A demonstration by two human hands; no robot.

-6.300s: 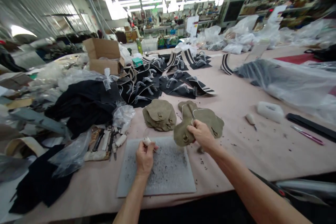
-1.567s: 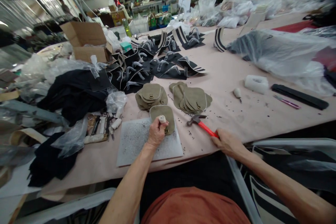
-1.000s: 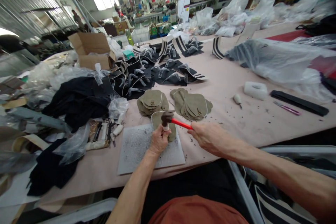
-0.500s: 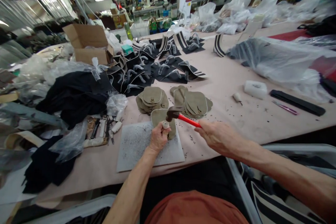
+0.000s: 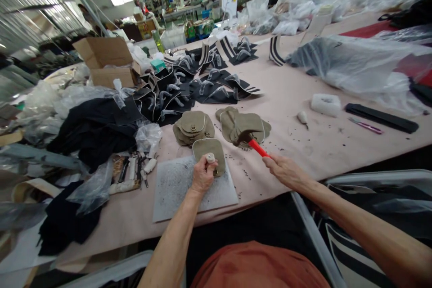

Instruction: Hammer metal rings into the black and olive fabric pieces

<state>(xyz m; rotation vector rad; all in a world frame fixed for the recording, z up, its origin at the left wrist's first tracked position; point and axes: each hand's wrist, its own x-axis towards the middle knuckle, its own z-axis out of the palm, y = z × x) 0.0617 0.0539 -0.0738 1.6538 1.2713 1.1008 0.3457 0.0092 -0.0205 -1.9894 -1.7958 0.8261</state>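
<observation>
My left hand [image 5: 201, 176] grips a hole punch wrapped in white tape [image 5: 210, 158], held upright over an olive fabric flap [image 5: 205, 146]. The flap lies partly on a grey speckled board [image 5: 173, 189]; the punch's lower end is hidden by my fingers. In my right hand [image 5: 286, 172] is a hammer [image 5: 258, 146] with a red handle and dark metal head, raised to the right of the punch and apart from it. Behind the flap sit two piles of olive flaps, one on the left [image 5: 193, 128] with a metal ring, the other on the right [image 5: 232, 121].
Black pieces with striped straps [image 5: 202, 85] spread across the back. Taped tools [image 5: 135, 168] lie left of the board. A second taped tool [image 5: 303, 118], a white block [image 5: 326, 104], a black strip [image 5: 381, 117] and purple tweezers [image 5: 366, 126] are on the right.
The hammer has moved from just above the punch to the right and away, its head now in front of the right pile. My left hand keeps the punch on the flap.
</observation>
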